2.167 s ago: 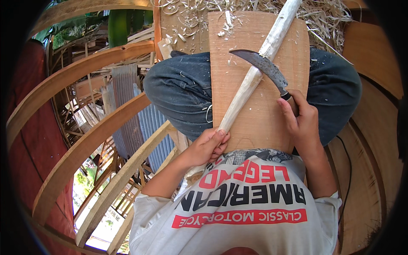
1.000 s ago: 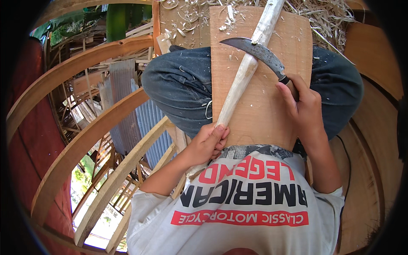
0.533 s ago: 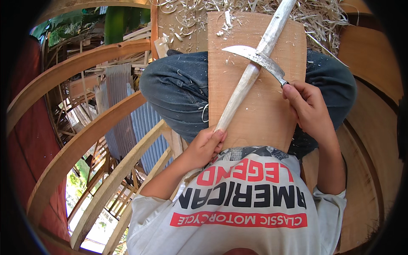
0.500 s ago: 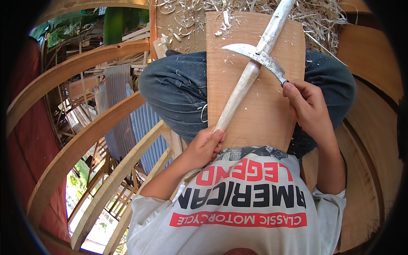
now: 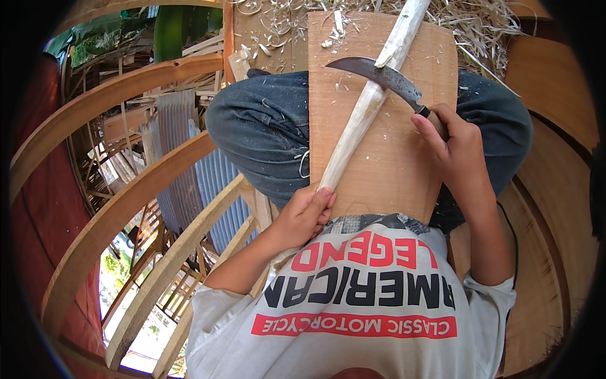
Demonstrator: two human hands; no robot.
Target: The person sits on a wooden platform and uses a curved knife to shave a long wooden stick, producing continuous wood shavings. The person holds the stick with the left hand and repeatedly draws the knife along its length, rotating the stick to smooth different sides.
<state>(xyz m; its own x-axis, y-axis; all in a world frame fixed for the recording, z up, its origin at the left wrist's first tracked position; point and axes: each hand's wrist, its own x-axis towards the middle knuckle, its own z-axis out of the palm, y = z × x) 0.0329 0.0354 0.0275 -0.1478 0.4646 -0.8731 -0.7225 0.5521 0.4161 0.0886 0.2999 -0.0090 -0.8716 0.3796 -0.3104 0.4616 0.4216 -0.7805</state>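
My left hand [image 5: 305, 215] is closed round the near end of a pale, peeled stick [image 5: 357, 126]. The stick slants away to the upper right, over a flat wooden board [image 5: 404, 164] that lies across my lap. In my right hand [image 5: 459, 140] is the wooden handle of a curved knife [image 5: 386, 77], with the fingers wrapped round it. Its dark, hooked blade crosses the stick a little beyond the middle, the tip pointing left. A raised sliver of wood [image 5: 382, 62] stands on the stick just beyond the blade.
Curled wood shavings [image 5: 486, 38] heap up beyond the board, and small chips [image 5: 326, 43] lie on it. My crossed legs [image 5: 259, 126] in jeans flank the board. Wooden rails [image 5: 170, 265] run along the left, with corrugated sheets [image 5: 218, 196] below. Curved wooden panels [image 5: 543, 252] stand at the right.
The knife has turned in my right hand, so its blade now looks dark rather than bright, and more of its handle shows. A sliver has lifted at the blade. My left hand has barely moved.
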